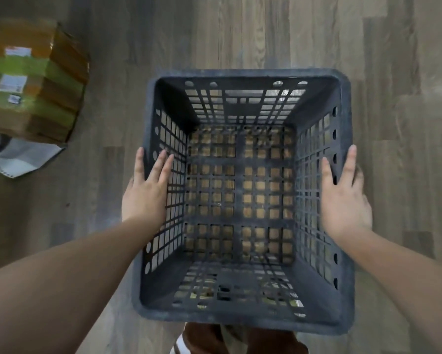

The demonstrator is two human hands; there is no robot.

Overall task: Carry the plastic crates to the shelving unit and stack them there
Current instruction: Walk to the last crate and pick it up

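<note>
1. Head view, looking straight down. Black plastic crate (243, 198) in centre frame, open top up, lattice walls and grid floor, nothing inside. Wood-plank floor (240, 31) visible around it and through the grid.
2. Left hand (147, 192) laid over the crate's left rim: fingers straight, some inside against the lattice wall, one outside the rim. Flat contact, not curled round anything.
3. Right hand (342, 198) over the right rim in the same manner: fingers extended, straddling the wall, palm against the outside. Also straight, no pinch seen.
4. Whether crate rests on the floor or is lifted: cannot tell.
5. Cardboard box (33, 83) upper left, well apart from the crate, wrapped with brown and green tape. Three white labels on top; print blurred, unreadable.
6. White paper sheet (23, 157) just below the box, touching its lower edge.
7. Brown clothing (209, 338) at bottom edge under the crate's near rim.
8. No brand or writing legible on the crate.
</note>
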